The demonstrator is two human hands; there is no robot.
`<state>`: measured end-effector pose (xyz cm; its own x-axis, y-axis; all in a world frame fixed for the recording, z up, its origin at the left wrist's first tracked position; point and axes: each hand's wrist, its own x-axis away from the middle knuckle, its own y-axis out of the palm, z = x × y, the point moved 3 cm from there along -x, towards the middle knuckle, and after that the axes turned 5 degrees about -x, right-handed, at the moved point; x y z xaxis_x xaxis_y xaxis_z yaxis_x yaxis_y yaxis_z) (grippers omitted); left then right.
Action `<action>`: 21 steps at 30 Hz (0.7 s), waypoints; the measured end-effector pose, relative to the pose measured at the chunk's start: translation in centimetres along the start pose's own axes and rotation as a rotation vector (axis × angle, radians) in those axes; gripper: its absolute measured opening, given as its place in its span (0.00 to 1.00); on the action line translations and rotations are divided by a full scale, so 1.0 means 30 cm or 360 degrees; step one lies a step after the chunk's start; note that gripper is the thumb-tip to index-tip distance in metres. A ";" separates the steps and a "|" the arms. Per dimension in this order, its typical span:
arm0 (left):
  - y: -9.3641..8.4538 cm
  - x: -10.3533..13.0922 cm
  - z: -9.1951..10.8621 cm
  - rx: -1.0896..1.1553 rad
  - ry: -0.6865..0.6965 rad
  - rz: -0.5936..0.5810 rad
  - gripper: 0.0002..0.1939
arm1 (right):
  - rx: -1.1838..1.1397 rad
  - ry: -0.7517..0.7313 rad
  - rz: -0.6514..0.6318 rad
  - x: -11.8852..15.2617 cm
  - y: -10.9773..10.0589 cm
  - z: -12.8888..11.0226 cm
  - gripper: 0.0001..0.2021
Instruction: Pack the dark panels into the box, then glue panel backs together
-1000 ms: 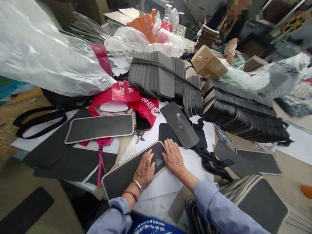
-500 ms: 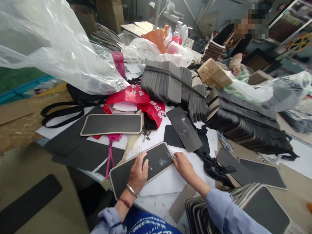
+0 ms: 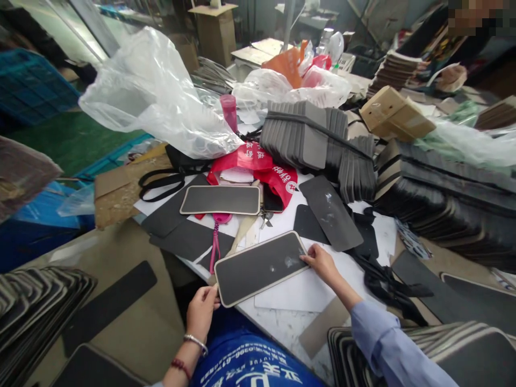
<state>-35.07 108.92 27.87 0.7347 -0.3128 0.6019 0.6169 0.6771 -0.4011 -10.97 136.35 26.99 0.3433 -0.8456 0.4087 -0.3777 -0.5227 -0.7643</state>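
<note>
A dark grey rectangular panel with rounded corners and a beige rim lies slantwise over the near table edge, with a few whitish smudges towards its right end. My left hand pinches its lower left edge between thumb and fingers. At the opposite end, my right hand is closed on the right edge. Beyond it, a similar beige-rimmed panel rests in front of a red bag. A plain grey piece, also smudged white, lies on a black piece to the right.
Strapped bundles of grey pieces and black pieces stand at the back. Rimmed panels are stacked at the near right and far left. A clear plastic bag bulges at the back left. Black straps lie to the right.
My left hand has moved off the panel's top face to its left edge and closed there. My right hand stays at the right edge. The view has swung left.
</note>
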 end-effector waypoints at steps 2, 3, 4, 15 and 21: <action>0.008 0.012 0.011 -0.0063 -0.0011 -0.0058 0.25 | -0.0064 0.0014 -0.0014 0.002 -0.001 -0.005 0.11; 0.010 0.015 0.015 -0.0094 -0.0014 -0.0065 0.25 | -0.0098 0.0020 -0.0025 0.004 -0.001 -0.007 0.11; 0.011 0.015 0.017 -0.0126 -0.0012 -0.0063 0.26 | -0.0133 0.0030 -0.0038 0.005 -0.001 -0.008 0.11; 0.013 -0.007 -0.003 -0.0227 -0.0043 0.0000 0.23 | -0.0262 0.0017 -0.0094 0.004 -0.010 -0.007 0.12; 0.017 0.003 0.015 -0.0220 -0.0057 0.0046 0.22 | -0.0260 0.0006 -0.0134 0.000 -0.011 -0.009 0.11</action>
<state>-34.81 109.55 28.02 0.7438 -0.2687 0.6120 0.6303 0.5867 -0.5085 -11.08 136.49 27.40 0.3767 -0.7984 0.4697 -0.4823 -0.6019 -0.6364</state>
